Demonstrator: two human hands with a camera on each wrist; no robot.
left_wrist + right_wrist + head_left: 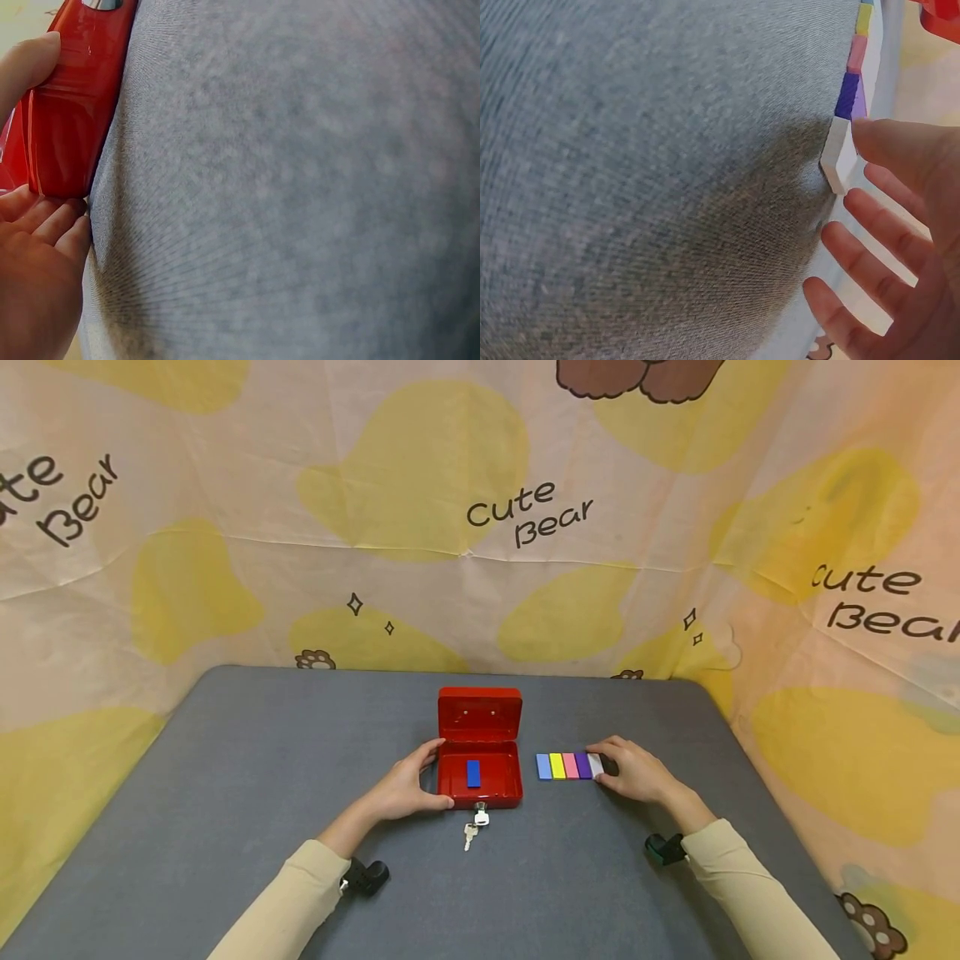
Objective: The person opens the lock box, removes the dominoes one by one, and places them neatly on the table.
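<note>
A red metal cash box (517,777) stands with its lid (480,714) raised. Inside lies a blue block (473,774). My left hand (405,785) holds the box by its left side, thumb on the front wall and fingers along the side, as the left wrist view also shows. Keys (471,835) hang from the front lock. To the right of the box, light blue (544,767), yellow (557,767), pink (571,767), purple (583,766) and white blocks (838,150) lie in a row. My right hand (636,771) pinches the white end block between thumb and forefinger.
The grey tabletop (300,735) surrounds the box and blocks. Behind it hangs a patterned cloth (420,485) with yellow patches and lettering. Dark wrist bands (666,850) sit at both sleeves.
</note>
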